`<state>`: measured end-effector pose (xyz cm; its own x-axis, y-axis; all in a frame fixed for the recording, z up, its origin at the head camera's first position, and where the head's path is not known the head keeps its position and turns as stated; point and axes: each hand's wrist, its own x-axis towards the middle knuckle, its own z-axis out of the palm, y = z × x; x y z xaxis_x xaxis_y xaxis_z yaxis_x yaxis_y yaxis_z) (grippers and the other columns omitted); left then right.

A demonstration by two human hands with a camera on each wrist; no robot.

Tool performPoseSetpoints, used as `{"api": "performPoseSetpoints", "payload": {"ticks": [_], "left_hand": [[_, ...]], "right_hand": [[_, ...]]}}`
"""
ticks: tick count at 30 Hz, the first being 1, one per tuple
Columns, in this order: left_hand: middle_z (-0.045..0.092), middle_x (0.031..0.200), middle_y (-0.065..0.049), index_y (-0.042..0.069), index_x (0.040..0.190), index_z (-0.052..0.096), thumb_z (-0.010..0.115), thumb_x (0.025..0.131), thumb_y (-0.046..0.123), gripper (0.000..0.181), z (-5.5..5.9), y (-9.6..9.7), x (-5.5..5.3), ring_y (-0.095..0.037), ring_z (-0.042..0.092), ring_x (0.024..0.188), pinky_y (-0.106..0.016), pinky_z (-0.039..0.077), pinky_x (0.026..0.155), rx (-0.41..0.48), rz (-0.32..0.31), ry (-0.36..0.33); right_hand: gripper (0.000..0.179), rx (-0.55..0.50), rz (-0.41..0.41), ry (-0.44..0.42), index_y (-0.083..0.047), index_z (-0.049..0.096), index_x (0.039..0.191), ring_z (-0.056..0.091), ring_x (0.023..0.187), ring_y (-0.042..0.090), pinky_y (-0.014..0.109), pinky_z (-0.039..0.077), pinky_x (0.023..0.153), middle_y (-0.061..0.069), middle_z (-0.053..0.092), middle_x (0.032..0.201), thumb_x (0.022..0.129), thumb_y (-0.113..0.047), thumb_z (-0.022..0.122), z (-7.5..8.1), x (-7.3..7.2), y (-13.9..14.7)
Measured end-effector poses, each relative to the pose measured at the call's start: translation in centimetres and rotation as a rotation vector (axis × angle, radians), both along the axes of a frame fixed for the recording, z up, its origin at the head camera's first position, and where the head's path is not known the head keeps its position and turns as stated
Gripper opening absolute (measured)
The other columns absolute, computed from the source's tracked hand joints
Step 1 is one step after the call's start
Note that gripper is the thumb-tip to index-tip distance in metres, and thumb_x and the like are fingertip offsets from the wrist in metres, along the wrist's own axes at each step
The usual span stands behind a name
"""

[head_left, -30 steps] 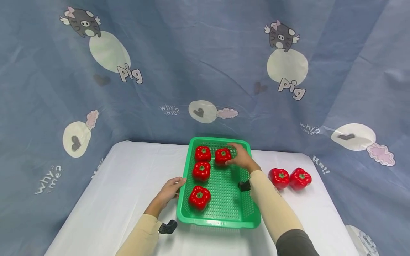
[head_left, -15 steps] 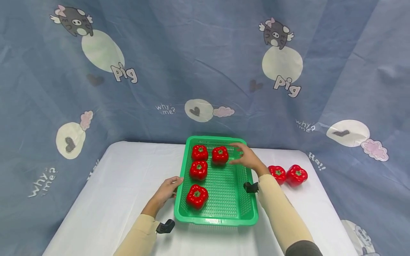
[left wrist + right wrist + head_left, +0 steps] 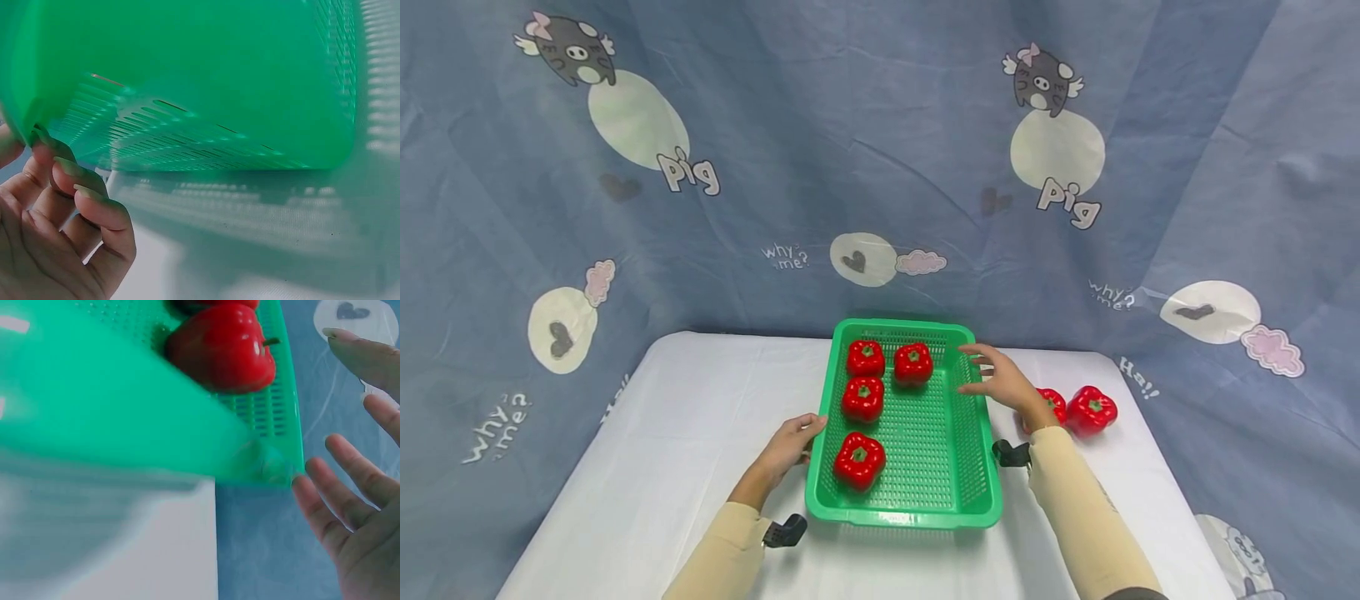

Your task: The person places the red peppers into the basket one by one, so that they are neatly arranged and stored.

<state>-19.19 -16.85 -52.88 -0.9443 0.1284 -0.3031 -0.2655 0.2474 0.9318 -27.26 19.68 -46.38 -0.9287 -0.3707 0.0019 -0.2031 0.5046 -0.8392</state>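
A green perforated basket (image 3: 902, 520) stands on the table with several red bell peppers in it. Three peppers line its left side, among them the front one (image 3: 860, 462); another pepper (image 3: 913, 365) sits at the back, right of the rearmost. My left hand (image 3: 786, 447) pinches the basket's left rim between thumb and index finger, as the left wrist view shows, its other fingers loosely bent below. Over the right rim, my right hand (image 3: 1006, 385) holds nothing, fingers spread. In the right wrist view the hand (image 3: 365, 500) is apart from the back pepper (image 3: 228, 353).
Two more red bell peppers rest on the white table (image 3: 722, 392) right of the basket: one (image 3: 1092, 410) fully visible, the other (image 3: 1057, 404) partly behind my right wrist. A blue patterned cloth (image 3: 880, 167) hangs along the table's back edge.
My right hand has let go of the pepper at the back of the basket and moved right, to above the right rim. The left hand stays at the left rim; the head view shifts slightly.
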Motion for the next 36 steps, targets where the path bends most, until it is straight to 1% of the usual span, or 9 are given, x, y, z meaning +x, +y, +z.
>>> {"api": "performPoseSetpoints", "payload": {"ticks": [5, 12, 16, 19, 23, 27, 30, 34, 36], "left_hand": [[0.065, 0.077, -0.001, 0.001, 0.102, 0.061, 0.047, 0.102, 0.034, 0.036, -0.2, 0.0, 0.0, -0.014, 0.058, 0.067, -0.028, 0.048, 0.062, 0.003, 0.009, -0.003], [0.066, 0.077, -0.002, 0.001, 0.103, 0.062, 0.047, 0.101, 0.035, 0.037, -0.2, 0.0, -0.1, -0.014, 0.059, 0.068, -0.028, 0.048, 0.062, 0.002, 0.004, -0.003], [0.066, 0.078, -0.002, 0.002, 0.103, 0.062, 0.048, 0.101, 0.036, 0.037, -0.3, 0.0, -0.1, -0.014, 0.059, 0.068, -0.028, 0.048, 0.062, 0.003, 0.009, -0.008], [0.066, 0.078, -0.001, 0.002, 0.103, 0.062, 0.048, 0.101, 0.036, 0.037, -0.4, 0.0, -0.2, -0.014, 0.059, 0.068, -0.028, 0.048, 0.062, 0.003, 0.015, -0.014], [0.066, 0.078, -0.001, 0.003, 0.102, 0.062, 0.048, 0.101, 0.036, 0.036, -0.4, 0.0, -0.3, -0.014, 0.058, 0.068, -0.028, 0.048, 0.063, 0.006, 0.017, -0.021], [0.066, 0.078, -0.001, 0.002, 0.102, 0.062, 0.048, 0.101, 0.036, 0.036, -0.4, 0.0, -0.2, -0.014, 0.059, 0.069, -0.028, 0.048, 0.063, 0.002, 0.010, -0.012], [0.066, 0.077, -0.001, 0.002, 0.102, 0.062, 0.048, 0.101, 0.036, 0.036, -0.4, 0.0, -0.1, -0.014, 0.059, 0.069, -0.028, 0.048, 0.063, -0.002, 0.010, -0.007], [0.065, 0.078, -0.001, 0.003, 0.102, 0.062, 0.047, 0.101, 0.037, 0.037, -0.3, 0.0, -0.1, -0.014, 0.059, 0.069, -0.028, 0.049, 0.063, -0.003, 0.015, -0.010], [0.066, 0.078, -0.001, 0.002, 0.103, 0.062, 0.047, 0.101, 0.037, 0.038, -0.3, 0.1, -0.1, -0.014, 0.059, 0.069, -0.028, 0.049, 0.063, -0.002, 0.015, -0.014]], "right_hand": [[0.071, -0.027, -0.012, -0.012, -0.001, 0.043, 0.140, 0.039, 0.130, 0.046, 0.060, 0.035, 0.102, 0.024, 0.043, 0.141, 0.079, -0.007, 0.078, 0.1, 0.6, 1.1], [0.072, 0.031, -0.048, 0.063, -0.001, 0.045, 0.139, 0.041, 0.129, 0.045, 0.057, 0.033, 0.105, 0.024, 0.048, 0.137, 0.077, -0.012, 0.081, 0.0, 1.3, 3.3], [0.072, 0.049, -0.079, 0.076, -0.003, 0.046, 0.139, 0.039, 0.131, 0.043, 0.056, 0.030, 0.107, 0.022, 0.049, 0.137, 0.077, -0.015, 0.081, -0.2, 1.7, 4.7], [0.072, 0.064, -0.112, 0.056, -0.006, 0.045, 0.139, 0.036, 0.132, 0.043, 0.059, 0.030, 0.106, 0.022, 0.048, 0.138, 0.078, -0.017, 0.081, -0.2, 2.2, 5.6], [0.074, 0.083, -0.163, 0.007, -0.011, 0.043, 0.142, 0.033, 0.133, 0.044, 0.065, 0.033, 0.102, 0.021, 0.045, 0.140, 0.078, -0.020, 0.081, -0.5, 2.7, 6.8], [0.077, 0.089, -0.215, -0.055, -0.015, 0.041, 0.144, 0.030, 0.134, 0.041, 0.063, 0.038, 0.099, 0.019, 0.041, 0.143, 0.078, -0.023, 0.081, -0.9, 3.1, 7.8], [0.078, 0.099, -0.243, -0.071, -0.014, 0.040, 0.144, 0.028, 0.135, 0.042, 0.062, 0.039, 0.097, 0.019, 0.038, 0.145, 0.078, -0.020, 0.081, -1.1, 3.3, 8.3], [0.075, 0.129, -0.257, -0.060, -0.010, 0.041, 0.143, 0.027, 0.135, 0.045, 0.062, 0.040, 0.097, 0.022, 0.036, 0.144, 0.078, -0.014, 0.079, -1.5, 3.5, 8.8], [0.075, 0.138, -0.263, -0.073, -0.010, 0.041, 0.143, 0.027, 0.135, 0.046, 0.061, 0.040, 0.097, 0.023, 0.035, 0.145, 0.078, -0.014, 0.079, -1.8, 3.5, 9.0]]}}
